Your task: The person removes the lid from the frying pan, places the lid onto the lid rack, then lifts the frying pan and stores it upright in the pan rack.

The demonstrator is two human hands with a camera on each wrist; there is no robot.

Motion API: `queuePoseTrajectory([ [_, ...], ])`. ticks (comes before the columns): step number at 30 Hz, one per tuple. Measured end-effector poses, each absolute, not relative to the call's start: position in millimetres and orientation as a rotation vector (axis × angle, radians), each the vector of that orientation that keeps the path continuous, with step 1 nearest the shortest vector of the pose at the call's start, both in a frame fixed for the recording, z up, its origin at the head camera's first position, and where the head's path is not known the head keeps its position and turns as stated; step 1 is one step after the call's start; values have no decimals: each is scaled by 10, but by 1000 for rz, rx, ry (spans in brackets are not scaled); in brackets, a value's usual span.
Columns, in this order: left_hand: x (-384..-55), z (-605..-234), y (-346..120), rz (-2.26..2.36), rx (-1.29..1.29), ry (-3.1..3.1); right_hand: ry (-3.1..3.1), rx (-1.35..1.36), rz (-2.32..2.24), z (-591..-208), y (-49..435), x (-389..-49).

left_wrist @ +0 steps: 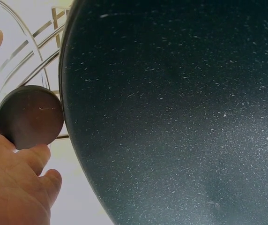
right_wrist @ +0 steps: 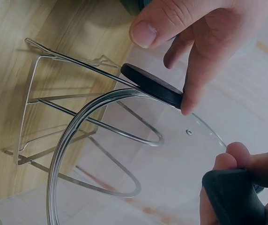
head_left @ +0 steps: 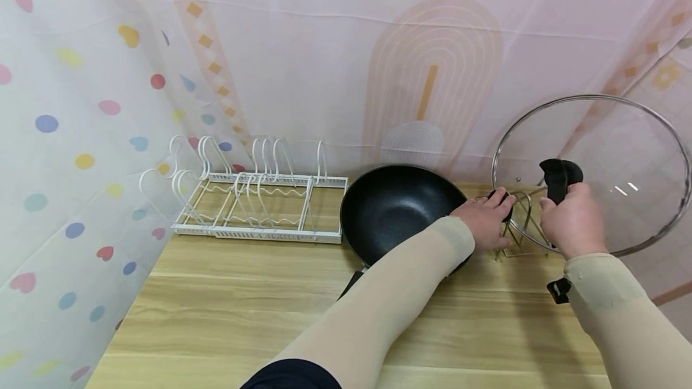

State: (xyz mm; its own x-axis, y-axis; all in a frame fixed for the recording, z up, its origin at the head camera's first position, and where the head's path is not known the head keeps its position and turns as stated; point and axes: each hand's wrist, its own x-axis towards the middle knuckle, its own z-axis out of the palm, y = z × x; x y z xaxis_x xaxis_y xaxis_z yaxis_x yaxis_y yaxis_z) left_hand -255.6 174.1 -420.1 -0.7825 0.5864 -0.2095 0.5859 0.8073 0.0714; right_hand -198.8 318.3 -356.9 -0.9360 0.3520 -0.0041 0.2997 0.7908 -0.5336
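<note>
Three o'clock: right hand point(head_left: 577, 225) grips glass lid point(head_left: 638, 158) by handle point(head_left: 555, 179); left hand point(head_left: 483, 222), unclenched, touches black disc point(left_wrist: 31, 117) on wire rack point(right_wrist: 108, 127). Best keep lid on edge.

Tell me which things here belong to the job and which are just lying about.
Seemingly in the job:
- lid, held by the right hand
- black disc, touched by the left hand
- metal rack, at the lid's edge

Seemingly just there:
- pan
- white rack
- curtain
</note>
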Motion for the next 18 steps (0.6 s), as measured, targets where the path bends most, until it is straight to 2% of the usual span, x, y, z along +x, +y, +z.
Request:
queuePoseTrajectory([
  [18,-2583,-4229,1748,12,897,2763,-2877,-551,893,-3647,3108,-1988],
])
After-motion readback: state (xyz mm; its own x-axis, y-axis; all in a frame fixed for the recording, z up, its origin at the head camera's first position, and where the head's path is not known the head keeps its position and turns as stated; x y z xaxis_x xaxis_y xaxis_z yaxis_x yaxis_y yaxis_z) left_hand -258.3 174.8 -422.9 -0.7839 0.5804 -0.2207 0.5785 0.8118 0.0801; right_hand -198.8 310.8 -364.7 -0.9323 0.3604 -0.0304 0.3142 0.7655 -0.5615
